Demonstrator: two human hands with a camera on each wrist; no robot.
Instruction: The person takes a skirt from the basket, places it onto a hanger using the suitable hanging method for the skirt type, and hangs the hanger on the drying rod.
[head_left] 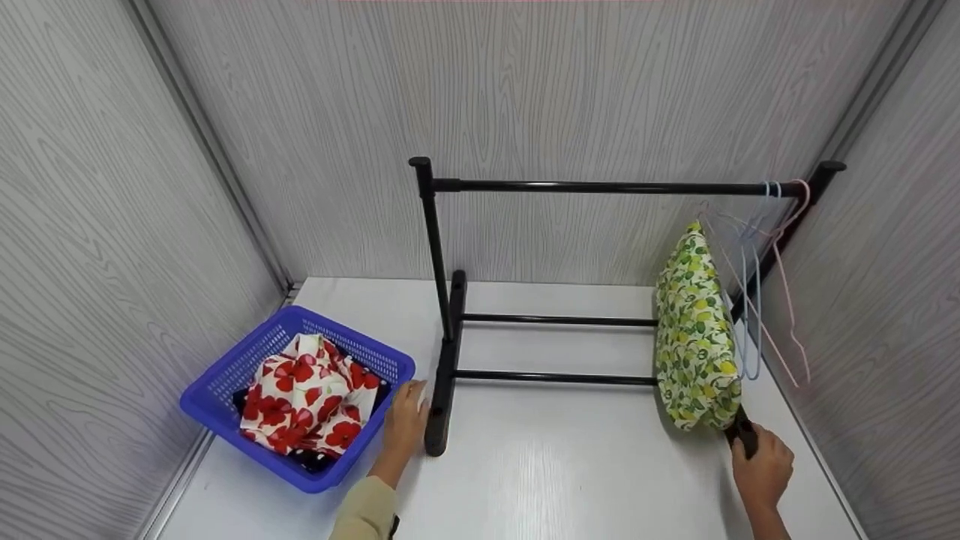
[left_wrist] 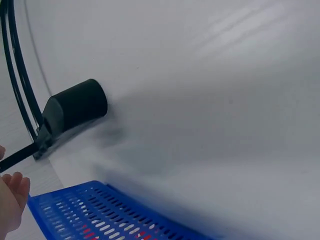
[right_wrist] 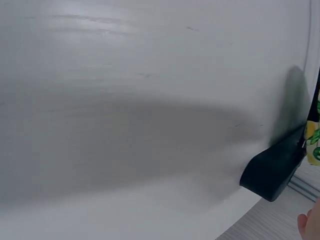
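Holding the rack (head_left: 442,352) by its two feet, our left hand (head_left: 405,424) rests open beside the near left foot, by the basket (head_left: 225,375). Our right hand (head_left: 761,465) curls round the right foot. If we tug unevenly, the rack could tip and the hangers (head_left: 754,300) slide off.

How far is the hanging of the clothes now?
Done: one lemon-print garment hangs on the rack. In hand: no cloth; the left hand rests between basket and rack foot, the right hand at the other foot. Left: the red-flowered cloth in the basket; empty hangers wait.
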